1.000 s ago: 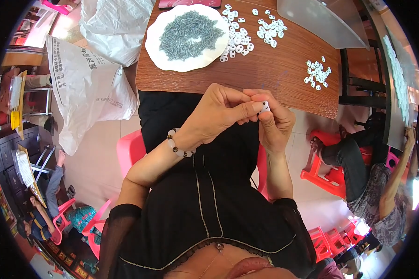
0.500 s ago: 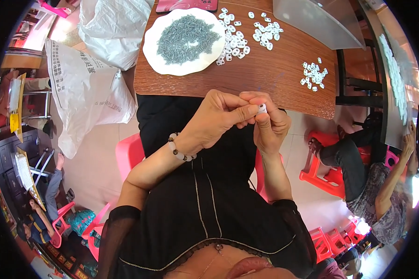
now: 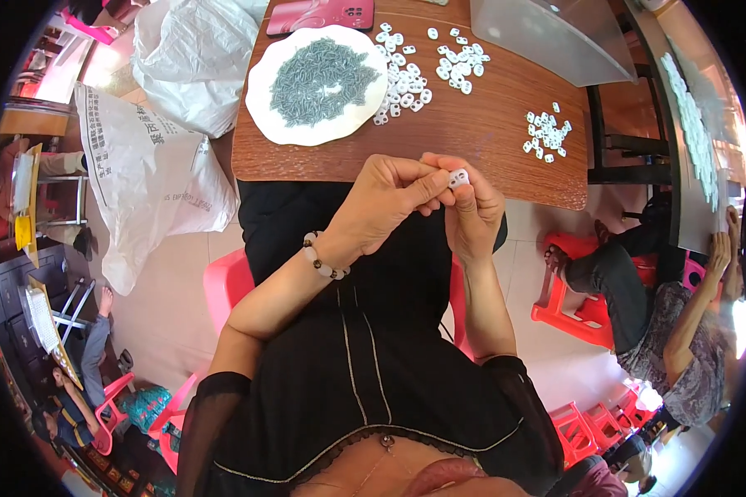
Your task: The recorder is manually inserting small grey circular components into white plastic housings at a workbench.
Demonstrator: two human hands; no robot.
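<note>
A small white plastic piece with two holes point(image 3: 458, 177) is pinched between the thumb and fingers of my right hand point(image 3: 479, 217), just past the table's near edge. My left hand point(image 3: 381, 203), with a beaded bracelet at its wrist, is closed close beside it. Its thumb tip meets the piece, and whatever lies between its fingers is hidden. Beyond my hands, a white scalloped plate point(image 3: 265, 120) holds a heap of small grey metal screws or pins point(image 3: 323, 79). Similar white pieces lie in several loose groups, one beside the plate point(image 3: 404, 87), another at the table's right point(image 3: 547, 135).
The brown wooden table point(image 3: 464, 124) carries a pink phone point(image 3: 323, 14) and a grey translucent bin point(image 3: 547, 41) at the back. Large white sacks point(image 3: 153, 166) stand on the floor at left. Another person point(image 3: 680, 331) sits at right near red plastic stools point(image 3: 576, 306).
The white piece has turned, so both holes now face up. My hands stay together, while the table view has shifted slightly left and down.
</note>
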